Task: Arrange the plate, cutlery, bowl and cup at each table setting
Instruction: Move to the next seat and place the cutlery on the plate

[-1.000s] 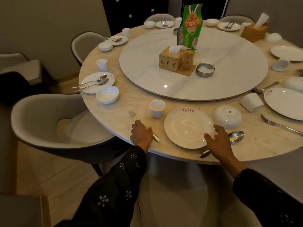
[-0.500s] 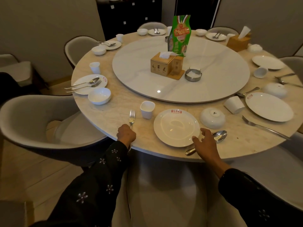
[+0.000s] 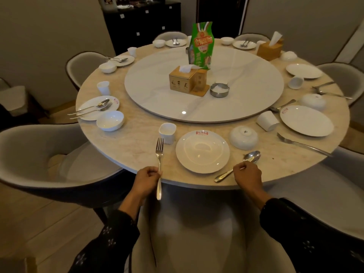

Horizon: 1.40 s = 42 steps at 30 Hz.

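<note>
At the near setting a white plate lies near the table edge. My left hand grips the handle of a fork, tines pointing away, left of the plate; the handle end sticks out past the table edge. My right hand pinches the handle of a spoon right of the plate. A white cup stands upright behind the fork. A white bowl sits upside down to the plate's right rear.
The round marble table carries a lazy Susan with a tissue box, green bag and ashtray. Other settings ring the table; to the right a plate, tipped cup and fork. Grey chairs surround it.
My left hand has pulled the fork back and straightened it, its handle now past the table edge. My right hand has closed on the spoon handle. The view has drawn back.
</note>
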Motion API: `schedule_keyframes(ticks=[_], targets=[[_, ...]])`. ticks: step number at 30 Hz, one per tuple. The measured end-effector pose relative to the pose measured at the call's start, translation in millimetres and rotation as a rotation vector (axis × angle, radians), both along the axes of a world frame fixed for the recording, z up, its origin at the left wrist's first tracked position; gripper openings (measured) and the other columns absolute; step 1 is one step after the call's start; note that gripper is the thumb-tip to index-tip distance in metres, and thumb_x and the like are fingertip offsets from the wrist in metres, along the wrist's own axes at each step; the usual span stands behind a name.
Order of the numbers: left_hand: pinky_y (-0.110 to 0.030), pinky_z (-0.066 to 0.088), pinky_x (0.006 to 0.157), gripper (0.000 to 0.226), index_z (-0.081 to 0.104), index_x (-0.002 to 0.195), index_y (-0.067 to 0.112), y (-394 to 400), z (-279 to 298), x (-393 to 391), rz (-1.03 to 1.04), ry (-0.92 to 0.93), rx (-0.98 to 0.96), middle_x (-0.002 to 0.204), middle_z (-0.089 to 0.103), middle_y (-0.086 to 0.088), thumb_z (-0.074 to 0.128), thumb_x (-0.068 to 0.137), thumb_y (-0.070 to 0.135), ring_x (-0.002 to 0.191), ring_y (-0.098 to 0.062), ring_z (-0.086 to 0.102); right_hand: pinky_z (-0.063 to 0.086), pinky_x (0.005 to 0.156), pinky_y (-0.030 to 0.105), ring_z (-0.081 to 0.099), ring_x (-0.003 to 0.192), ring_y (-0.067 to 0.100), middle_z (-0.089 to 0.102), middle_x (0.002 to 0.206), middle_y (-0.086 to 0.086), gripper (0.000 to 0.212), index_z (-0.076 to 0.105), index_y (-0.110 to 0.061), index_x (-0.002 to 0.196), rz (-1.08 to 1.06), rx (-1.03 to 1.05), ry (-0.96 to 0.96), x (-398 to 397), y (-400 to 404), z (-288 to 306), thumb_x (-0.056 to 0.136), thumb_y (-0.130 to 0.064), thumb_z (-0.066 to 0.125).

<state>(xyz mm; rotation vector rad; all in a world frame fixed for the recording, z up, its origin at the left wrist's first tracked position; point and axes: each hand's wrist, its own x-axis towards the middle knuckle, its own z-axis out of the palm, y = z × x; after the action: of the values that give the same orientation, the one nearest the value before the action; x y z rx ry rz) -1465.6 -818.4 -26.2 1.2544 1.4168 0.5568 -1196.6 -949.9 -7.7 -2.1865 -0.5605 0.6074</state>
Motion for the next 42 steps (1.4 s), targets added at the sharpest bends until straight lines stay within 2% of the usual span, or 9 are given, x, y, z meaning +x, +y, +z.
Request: schedule_keyframes(ticks=[3, 7, 13, 17, 22, 25, 29, 37, 42], targets=[[-0.034, 0.053, 0.088, 0.015, 0.063, 0.107, 0.014, -17.7, 1.5, 19.1, -0.025, -0.071, 0.015, 0.101, 0.067, -0.006, 0.062, 0.092, 0.013, 0.097, -0.02, 0.063, 0.043, 0.072, 0.029, 0.063, 0.088, 0.027, 0.066, 0.085, 0.01, 0.021, 0.065, -0.004, 0.086, -0.011, -0.039, 0.009, 13.7, -4.5, -5.6, 0.091, -0.024, 0.061], [-0.038, 0.055, 0.089, 0.022, 0.062, 0.112, 0.015, -28.1, 6.4, 44.9, -0.096, -0.072, 0.101, 0.107, 0.067, -0.01, 0.064, 0.091, 0.013, 0.101, -0.024, 0.064, 0.051, 0.065, 0.028, 0.068, 0.08, 0.025, 0.071, 0.089, 0.011, 0.041, 0.067, -0.004, 0.092, -0.004, -0.126, 0.052, 20.1, 5.6, -16.2, 0.084, -0.045, 0.068], [-0.039, 0.057, 0.087, 0.016, 0.063, 0.106, 0.018, -38.4, 16.7, 74.6, -0.197, -0.077, 0.172, 0.104, 0.066, -0.004, 0.064, 0.091, 0.02, 0.099, -0.02, 0.065, 0.043, 0.044, 0.021, 0.068, 0.071, 0.023, 0.07, 0.089, 0.011, 0.031, 0.064, -0.007, 0.097, -0.027, -0.131, 0.066, 12.8, 14.5, -20.4, 0.083, -0.034, 0.071], [-0.041, 0.057, 0.086, 0.009, 0.063, 0.098, 0.02, -40.7, 16.6, 77.5, -0.234, -0.055, 0.167, 0.099, 0.066, -0.005, 0.064, 0.09, 0.017, 0.096, -0.023, 0.065, 0.051, 0.047, 0.028, 0.068, 0.056, 0.023, 0.069, 0.069, 0.013, 0.019, 0.063, -0.001, 0.083, -0.056, -0.079, 0.121, 13.6, 10.9, -16.9, 0.083, -0.019, 0.07], [-0.039, 0.057, 0.086, 0.01, 0.063, 0.099, 0.015, -29.1, 14.7, 69.3, -0.229, 0.011, 0.143, 0.098, 0.068, -0.009, 0.063, 0.09, 0.012, 0.096, -0.025, 0.066, 0.056, 0.055, 0.034, 0.064, 0.059, 0.023, 0.068, 0.073, 0.016, 0.018, 0.067, 0.004, 0.08, -0.07, -0.056, 0.192, 24.5, 3.1, -17.9, 0.085, -0.014, 0.067], [-0.037, 0.056, 0.087, 0.009, 0.064, 0.097, 0.016, -19.2, 16.3, 69.2, -0.227, 0.028, 0.135, 0.095, 0.068, -0.006, 0.063, 0.09, 0.011, 0.093, -0.022, 0.067, 0.047, 0.056, 0.027, 0.059, 0.066, 0.017, 0.065, 0.078, 0.009, 0.016, 0.069, -0.004, 0.083, -0.056, 0.016, 0.166, 24.6, -1.5, -14.0, 0.09, -0.018, 0.065], [-0.033, 0.055, 0.086, 0.009, 0.066, 0.098, 0.014, -8.2, 22.5, 86.0, -0.262, 0.065, 0.131, 0.096, 0.068, -0.005, 0.065, 0.089, 0.014, 0.091, -0.019, 0.065, 0.054, 0.075, 0.034, 0.062, 0.076, 0.016, 0.066, 0.078, 0.001, 0.012, 0.068, -0.015, 0.079, 0.033, 0.101, 0.102, 18.2, 8.5, -2.8, 0.09, -0.02, 0.066], [-0.027, 0.054, 0.073, 0.003, 0.066, 0.091, 0.009, 3.6, 20.7, 135.5, -0.286, 0.184, 0.024, 0.089, 0.063, -0.009, 0.065, 0.089, 0.009, 0.08, -0.017, 0.06, 0.044, 0.052, 0.021, 0.056, 0.059, 0.013, 0.063, 0.072, 0.007, 0.019, 0.067, -0.006, 0.077, 0.269, -0.076, 0.132, -18.2, 54.3, 11.1, 0.09, -0.021, 0.066], [-0.032, 0.055, 0.085, 0.009, 0.067, 0.095, 0.003, 13.4, 13.7, 144.6, -0.277, 0.25, -0.04, 0.081, 0.059, -0.007, 0.065, 0.088, 0.008, 0.083, -0.02, 0.061, 0.047, 0.054, 0.021, 0.056, 0.058, 0.015, 0.062, 0.071, 0.008, 0.022, 0.071, -0.001, 0.084, 0.284, -0.16, 0.091, -21.4, 69.9, 1.0, 0.089, -0.023, 0.066]])
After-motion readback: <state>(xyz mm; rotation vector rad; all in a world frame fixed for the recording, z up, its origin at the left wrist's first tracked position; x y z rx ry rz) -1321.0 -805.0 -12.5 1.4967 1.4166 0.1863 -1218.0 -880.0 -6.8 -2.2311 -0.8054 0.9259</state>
